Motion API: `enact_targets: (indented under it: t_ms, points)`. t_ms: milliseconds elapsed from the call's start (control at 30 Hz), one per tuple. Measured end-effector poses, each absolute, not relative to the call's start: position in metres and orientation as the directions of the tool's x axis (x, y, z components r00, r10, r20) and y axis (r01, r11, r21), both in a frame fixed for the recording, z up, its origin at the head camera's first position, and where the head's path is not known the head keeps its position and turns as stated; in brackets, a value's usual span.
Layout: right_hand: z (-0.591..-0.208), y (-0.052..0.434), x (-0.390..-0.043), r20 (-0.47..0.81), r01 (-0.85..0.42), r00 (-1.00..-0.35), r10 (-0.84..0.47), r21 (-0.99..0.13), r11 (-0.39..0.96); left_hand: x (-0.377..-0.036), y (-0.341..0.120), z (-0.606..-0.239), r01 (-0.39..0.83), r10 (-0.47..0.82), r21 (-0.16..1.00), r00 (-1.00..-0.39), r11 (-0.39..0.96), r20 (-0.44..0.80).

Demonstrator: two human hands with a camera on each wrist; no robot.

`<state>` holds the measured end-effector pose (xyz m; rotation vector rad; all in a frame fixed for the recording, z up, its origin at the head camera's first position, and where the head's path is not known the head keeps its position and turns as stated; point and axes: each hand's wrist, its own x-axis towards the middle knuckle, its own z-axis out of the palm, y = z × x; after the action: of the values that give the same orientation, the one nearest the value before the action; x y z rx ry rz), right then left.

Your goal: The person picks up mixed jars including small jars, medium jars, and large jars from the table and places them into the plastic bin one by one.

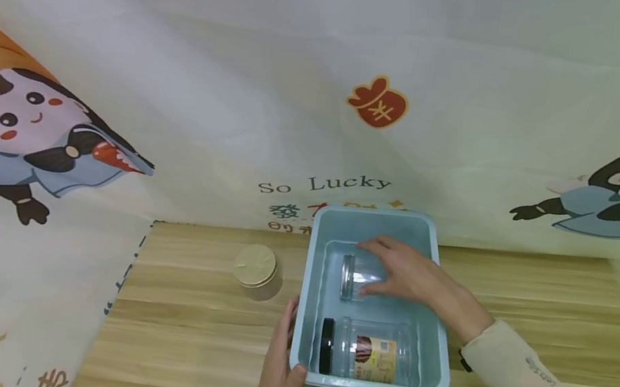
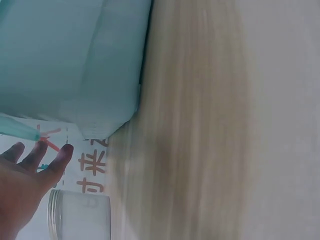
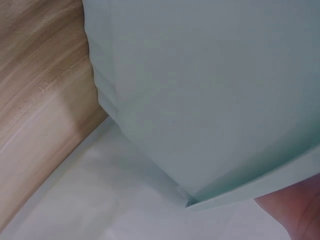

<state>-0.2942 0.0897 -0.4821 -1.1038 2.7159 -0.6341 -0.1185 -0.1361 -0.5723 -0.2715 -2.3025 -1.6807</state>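
A pale blue plastic bin (image 1: 436,354) stands on the wooden table. Inside it, a clear jar with a silver lid (image 1: 346,276) lies on its side. My right hand (image 1: 405,270) reaches in over this jar, thumb overlapping its near side and extended fingers beyond its far side. Nearer the front lies a larger clear jar (image 1: 401,362) with a black lid and a brown-yellow label. My left hand (image 1: 278,385) is at the bin's front left corner, thumb by the rim and fingers along the outer wall. In the left wrist view, the left hand's fingers (image 2: 52,172) are spread.
Left of the bin, a lidded round jar (image 1: 255,270) stands upright on the table (image 1: 181,323). A white printed cloth (image 1: 238,105) with cartoon figures and lettering rises behind the bin and along the sides. Something small and black (image 1: 466,361) shows beside the right sleeve.
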Motion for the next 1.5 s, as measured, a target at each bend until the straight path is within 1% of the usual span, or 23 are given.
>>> enact_targets:
  t_ms: [133,400,600,867,1033,1233,1333,1433,1500]
  points:
    - [-0.481,0.091,-0.293,0.046,-0.639,-0.722,-0.690,-0.427,0.640,-0.122,-0.138,-0.571,0.348,-0.035,0.884,-0.926,0.311,0.377]
    - [-0.481,0.093,-0.292,0.067,-0.655,-0.717,-0.694,-0.409,0.636,-0.123,-0.145,-0.578,0.362,-0.078,0.893,-0.915,0.267,0.395]
    - [-0.481,0.097,-0.291,0.112,-0.667,-0.716,-0.689,-0.400,0.628,-0.124,-0.156,-0.583,0.322,-0.132,0.897,-0.918,0.302,0.374]
    - [-0.478,0.108,-0.288,0.189,-0.683,-0.719,-0.669,-0.372,0.628,-0.131,-0.172,-0.577,0.329,-0.159,0.873,-0.900,0.361,0.405]
    - [-0.480,0.112,-0.287,0.222,-0.691,-0.716,-0.662,-0.359,0.627,-0.133,-0.177,-0.576,0.298,-0.193,0.868,-0.898,0.398,0.397]
    - [-0.480,0.117,-0.287,0.233,-0.683,-0.725,-0.648,-0.363,0.634,-0.134,-0.183,-0.575,0.258,-0.214,0.885,-0.908,0.388,0.359]
    - [-0.481,0.118,-0.286,0.226,-0.668,-0.738,-0.635,-0.375,0.643,-0.135,-0.188,-0.575,0.281,-0.216,0.872,-0.896,0.401,0.388]
    - [-0.481,0.119,-0.286,0.242,-0.667,-0.741,-0.626,-0.377,0.643,-0.137,-0.194,-0.575,0.331,-0.218,0.838,-0.864,0.434,0.454]
    - [-0.482,0.121,-0.286,0.268,-0.673,-0.738,-0.620,-0.370,0.641,-0.138,-0.198,-0.575,0.341,-0.232,0.819,-0.844,0.462,0.483]
